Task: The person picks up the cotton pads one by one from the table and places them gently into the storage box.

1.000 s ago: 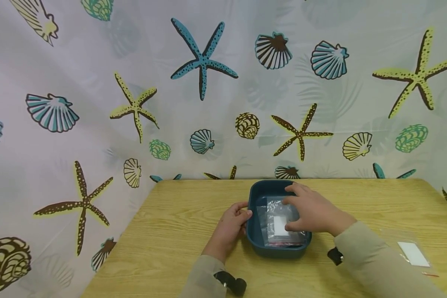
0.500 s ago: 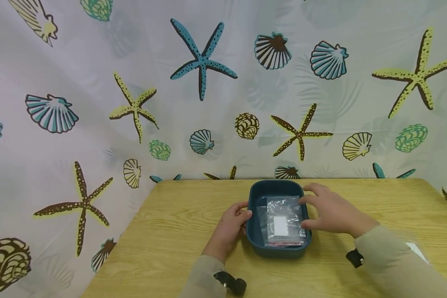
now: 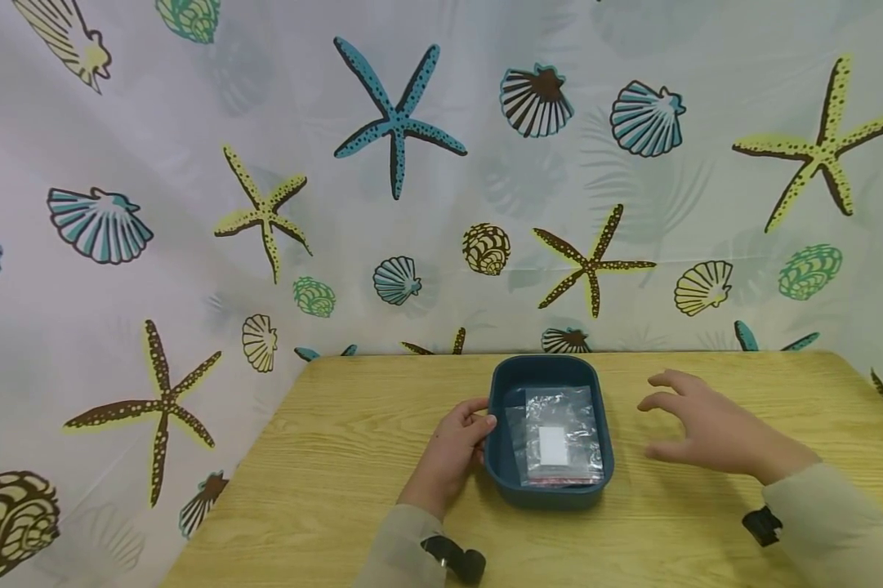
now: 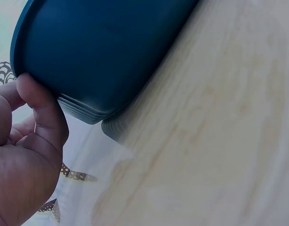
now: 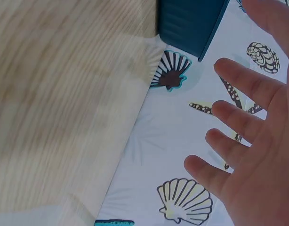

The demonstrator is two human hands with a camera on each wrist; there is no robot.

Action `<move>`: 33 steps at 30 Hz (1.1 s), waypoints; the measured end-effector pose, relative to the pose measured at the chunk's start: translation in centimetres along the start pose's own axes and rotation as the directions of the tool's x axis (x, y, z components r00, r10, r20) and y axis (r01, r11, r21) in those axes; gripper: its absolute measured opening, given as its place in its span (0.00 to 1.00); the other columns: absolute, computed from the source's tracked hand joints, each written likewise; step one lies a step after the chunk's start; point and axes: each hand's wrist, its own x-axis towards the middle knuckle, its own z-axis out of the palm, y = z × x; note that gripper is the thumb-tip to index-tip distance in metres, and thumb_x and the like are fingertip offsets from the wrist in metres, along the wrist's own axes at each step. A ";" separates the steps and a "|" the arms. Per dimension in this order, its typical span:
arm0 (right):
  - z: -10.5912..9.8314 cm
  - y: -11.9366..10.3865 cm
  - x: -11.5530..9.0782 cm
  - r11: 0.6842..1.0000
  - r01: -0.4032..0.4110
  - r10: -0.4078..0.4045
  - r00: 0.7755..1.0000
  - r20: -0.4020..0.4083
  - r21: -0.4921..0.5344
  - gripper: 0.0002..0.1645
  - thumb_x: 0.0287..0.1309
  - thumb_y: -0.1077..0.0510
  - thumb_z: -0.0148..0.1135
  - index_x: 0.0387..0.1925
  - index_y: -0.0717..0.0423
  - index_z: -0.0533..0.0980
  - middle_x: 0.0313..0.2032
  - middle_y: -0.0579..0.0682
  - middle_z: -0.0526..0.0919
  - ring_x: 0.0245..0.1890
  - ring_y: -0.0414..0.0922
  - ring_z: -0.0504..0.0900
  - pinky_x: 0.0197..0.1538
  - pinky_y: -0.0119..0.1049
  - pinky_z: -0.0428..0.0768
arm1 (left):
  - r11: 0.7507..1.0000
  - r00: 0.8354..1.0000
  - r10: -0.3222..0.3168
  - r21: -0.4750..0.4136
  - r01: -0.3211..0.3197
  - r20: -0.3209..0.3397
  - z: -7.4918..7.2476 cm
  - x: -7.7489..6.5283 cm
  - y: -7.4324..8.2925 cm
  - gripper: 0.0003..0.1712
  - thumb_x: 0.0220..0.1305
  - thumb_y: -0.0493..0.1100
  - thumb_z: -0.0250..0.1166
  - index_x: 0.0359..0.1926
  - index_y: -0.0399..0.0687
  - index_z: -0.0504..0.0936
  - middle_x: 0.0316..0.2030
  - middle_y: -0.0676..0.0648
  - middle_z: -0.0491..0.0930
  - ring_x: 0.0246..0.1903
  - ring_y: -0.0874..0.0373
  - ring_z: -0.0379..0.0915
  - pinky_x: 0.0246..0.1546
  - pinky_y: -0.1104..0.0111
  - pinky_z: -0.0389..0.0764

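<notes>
A dark blue plastic bin (image 3: 547, 498) with rounded corners stands on the table. Inside it lie clear zip bags (image 3: 577, 425), overlapping, with a white card (image 3: 555, 446) showing in the top one and a red line along the near end. My left hand (image 3: 452, 449) grips the bin's left side, thumb at the rim; the left wrist view shows its fingers bent against the bin wall (image 4: 102, 52). To the right of the bin, my right hand (image 3: 713, 429) hovers apart from it, holding nothing. Its fingers (image 5: 238, 113) are spread and loosely bent in the right wrist view.
The wood-grain table (image 3: 360, 425) reaches back to a white curtain (image 3: 441, 310) printed with starfish and shells. A black wrist camera (image 3: 456, 559) sits on the left sleeve, and another black wrist camera (image 3: 762, 525) on the right one.
My right hand has withdrawn from above the bin toward the right. The sleeve now covers the bag with a white card on the table's right. Left hand, bin and its bags stay put.
</notes>
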 end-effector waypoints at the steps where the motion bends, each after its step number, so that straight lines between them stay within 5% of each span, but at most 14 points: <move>1: -0.1 0.2 -0.3 1.000 -0.006 0.006 1.000 0.003 0.002 0.32 0.54 0.39 0.75 0.55 0.51 0.81 0.68 0.63 0.66 0.68 0.66 0.62 0.61 0.65 0.69 | 1.000 1.000 0.001 -0.006 -0.001 0.002 -0.1 0.0 -0.1 0.24 0.76 0.42 0.59 0.69 0.43 0.71 0.42 0.41 0.77 0.30 0.57 0.73 0.28 0.69 0.76; 23: -1.3 7.9 -7.6 0.985 -0.168 0.170 0.982 0.078 -0.034 0.42 0.43 0.35 0.79 0.56 0.54 0.79 0.64 0.72 0.64 0.59 0.75 0.64 0.48 0.66 0.75 | 0.999 1.000 0.009 -0.049 -0.008 0.013 -0.3 0.1 -0.5 0.25 0.76 0.42 0.59 0.69 0.42 0.71 0.40 0.44 0.77 0.27 0.58 0.72 0.27 0.70 0.75; 33: -0.3 13.4 -10.9 0.979 -0.091 0.105 0.992 0.070 -0.182 0.47 0.34 0.32 0.81 0.52 0.58 0.79 0.57 0.77 0.69 0.53 0.80 0.69 0.45 0.74 0.71 | 0.997 0.999 0.038 -0.063 -0.037 0.030 -0.3 0.1 -0.6 0.26 0.76 0.41 0.59 0.70 0.38 0.69 0.41 0.41 0.76 0.27 0.59 0.71 0.26 0.71 0.74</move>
